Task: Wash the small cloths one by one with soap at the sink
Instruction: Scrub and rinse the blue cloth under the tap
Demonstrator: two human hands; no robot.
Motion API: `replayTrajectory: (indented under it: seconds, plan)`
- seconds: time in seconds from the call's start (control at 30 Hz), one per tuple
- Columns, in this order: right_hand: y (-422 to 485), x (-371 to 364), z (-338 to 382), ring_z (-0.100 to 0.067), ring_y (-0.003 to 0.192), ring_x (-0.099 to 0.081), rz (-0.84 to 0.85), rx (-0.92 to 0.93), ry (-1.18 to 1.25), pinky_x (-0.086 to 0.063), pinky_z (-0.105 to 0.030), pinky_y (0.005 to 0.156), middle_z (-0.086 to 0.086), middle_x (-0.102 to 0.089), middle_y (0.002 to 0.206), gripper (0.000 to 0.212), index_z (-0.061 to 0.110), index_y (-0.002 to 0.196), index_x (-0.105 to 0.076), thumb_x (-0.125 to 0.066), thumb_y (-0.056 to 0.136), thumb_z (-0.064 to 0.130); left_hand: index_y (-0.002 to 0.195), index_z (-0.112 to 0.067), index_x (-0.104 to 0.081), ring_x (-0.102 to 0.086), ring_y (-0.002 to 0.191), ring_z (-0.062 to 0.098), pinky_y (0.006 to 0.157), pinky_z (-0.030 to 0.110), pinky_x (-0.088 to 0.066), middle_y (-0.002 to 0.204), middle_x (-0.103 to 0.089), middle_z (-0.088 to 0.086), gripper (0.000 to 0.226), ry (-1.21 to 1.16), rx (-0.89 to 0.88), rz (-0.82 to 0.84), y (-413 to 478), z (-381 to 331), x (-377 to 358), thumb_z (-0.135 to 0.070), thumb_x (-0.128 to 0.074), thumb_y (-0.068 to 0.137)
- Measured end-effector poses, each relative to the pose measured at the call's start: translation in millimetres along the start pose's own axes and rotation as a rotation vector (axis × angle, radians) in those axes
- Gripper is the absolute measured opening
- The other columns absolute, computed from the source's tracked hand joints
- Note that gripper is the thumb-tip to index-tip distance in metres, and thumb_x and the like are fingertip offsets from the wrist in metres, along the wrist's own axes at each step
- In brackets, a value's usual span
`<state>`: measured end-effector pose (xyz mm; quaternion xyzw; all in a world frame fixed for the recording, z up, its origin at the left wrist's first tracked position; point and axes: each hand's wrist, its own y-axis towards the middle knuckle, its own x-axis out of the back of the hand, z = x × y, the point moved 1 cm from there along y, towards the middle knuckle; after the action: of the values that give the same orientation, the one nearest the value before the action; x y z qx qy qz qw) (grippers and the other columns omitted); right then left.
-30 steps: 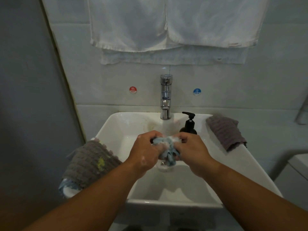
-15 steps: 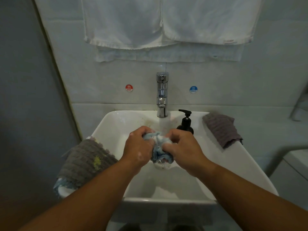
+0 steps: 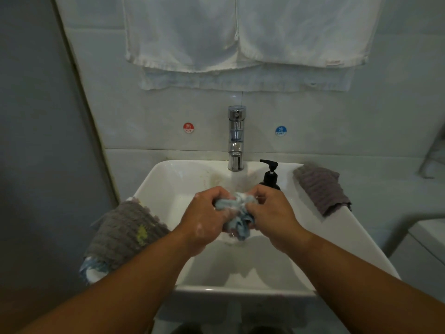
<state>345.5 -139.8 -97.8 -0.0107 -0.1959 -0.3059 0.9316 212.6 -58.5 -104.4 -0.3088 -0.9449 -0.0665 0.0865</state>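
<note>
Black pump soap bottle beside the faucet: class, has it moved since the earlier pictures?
No. The black pump soap bottle stands just right of the chrome faucet, as before; only the camera shifted.

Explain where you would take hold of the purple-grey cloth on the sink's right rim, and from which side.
Pinch the cloth by its far half, from above, with the right hand: that half lies flat on the sink rim, while its near corner seems to hang over the outer edge.
</note>
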Motion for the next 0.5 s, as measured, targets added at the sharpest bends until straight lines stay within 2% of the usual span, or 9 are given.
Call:
replayTrajectory:
  seconds: [0.07, 0.13, 0.2, 0.23, 0.3, 0.37, 0.4, 0.5]
  plan:
    - [-0.1, 1.9, -1.2, -0.021, 0.080, -0.073, -0.013, -0.013, 0.011, -0.057, -0.024, 0.055, -0.008, -0.071, 0.090, 0.010, 0.015, 0.088, -0.066, -0.064, 0.094, 0.008, 0.091, -0.016, -0.067, -0.075, 0.084, 0.024, 0.072, 0.041, -0.065, 0.097, -0.072, 0.011, 0.010, 0.014, -0.019, 0.004, -0.2, -0.8, -1.8, -0.007, -0.070, 0.094]
    - [-2.8, 1.0, 0.6, -0.022, 0.078, -0.072, 0.040, 0.014, 0.031, -0.054, -0.022, 0.055, -0.008, -0.072, 0.090, 0.008, 0.015, 0.087, -0.066, -0.068, 0.092, 0.010, 0.090, -0.019, -0.067, -0.073, 0.086, 0.023, 0.074, 0.041, -0.065, 0.097, -0.071, 0.009, 0.011, 0.060, -0.021, -0.120, 5.0, 1.0, -1.0, -0.009, -0.069, 0.094]
    - [-5.6, -1.6, 4.4, -0.020, 0.080, -0.073, 0.102, 0.049, 0.025, -0.057, -0.022, 0.059, -0.006, -0.072, 0.092, 0.008, 0.018, 0.087, -0.066, -0.072, 0.092, 0.017, 0.090, -0.023, -0.066, -0.071, 0.087, 0.021, 0.073, 0.037, -0.065, 0.098, -0.069, 0.006, 0.013, 0.164, -0.007, -0.244, 8.2, 3.1, 1.4, -0.011, -0.068, 0.095]
    - [-5.6, -2.8, 5.4, -0.018, 0.081, -0.073, 0.105, 0.060, 0.011, -0.059, -0.024, 0.061, -0.004, -0.072, 0.092, 0.009, 0.020, 0.087, -0.066, -0.073, 0.092, 0.021, 0.090, -0.024, -0.065, -0.070, 0.088, 0.021, 0.073, 0.037, -0.065, 0.099, -0.069, 0.005, 0.014, 0.195, 0.002, -0.255, 8.6, 4.4, 2.0, -0.012, -0.067, 0.096]
    - [-1.2, -3.2, 4.2, -0.019, 0.082, -0.073, 0.034, 0.042, -0.010, -0.061, -0.028, 0.064, -0.003, -0.072, 0.089, 0.009, 0.021, 0.085, -0.067, -0.072, 0.092, 0.021, 0.090, -0.023, -0.065, -0.072, 0.087, 0.022, 0.072, 0.038, -0.065, 0.099, -0.070, 0.007, 0.012, 0.161, 0.009, -0.147, 6.3, 4.8, 0.7, -0.013, -0.067, 0.096]
    - [2.4, -0.5, 3.4, -0.021, 0.082, -0.073, -0.039, -0.002, -0.003, -0.060, -0.028, 0.060, -0.004, -0.071, 0.086, 0.010, 0.019, 0.084, -0.067, -0.069, 0.092, 0.013, 0.093, -0.020, -0.066, -0.074, 0.086, 0.022, 0.071, 0.035, -0.064, 0.099, -0.071, 0.009, 0.009, 0.096, -0.007, -0.008, 1.0, 1.8, -2.9, -0.011, -0.069, 0.095]
    - [2.8, 0.9, 3.4, -0.020, 0.079, -0.073, -0.046, -0.018, 0.009, -0.057, -0.026, 0.056, -0.005, -0.071, 0.086, 0.011, 0.018, 0.085, -0.067, -0.068, 0.092, 0.010, 0.094, -0.019, -0.067, -0.074, 0.085, 0.021, 0.071, 0.034, -0.064, 0.099, -0.071, 0.009, 0.009, 0.077, -0.024, 0.009, 0.0, -0.2, -3.3, -0.011, -0.070, 0.094]
    - [-3.4, -0.7, 6.3, -0.018, 0.070, -0.072, 0.055, -0.014, 0.043, -0.053, -0.021, 0.051, -0.009, -0.072, 0.088, 0.011, 0.015, 0.086, -0.066, -0.067, 0.092, 0.006, 0.092, -0.021, -0.069, -0.073, 0.085, 0.019, 0.071, 0.034, -0.065, 0.097, -0.071, 0.006, 0.010, 0.066, -0.029, -0.161, 6.3, -0.5, 0.3, -0.011, -0.069, 0.094]
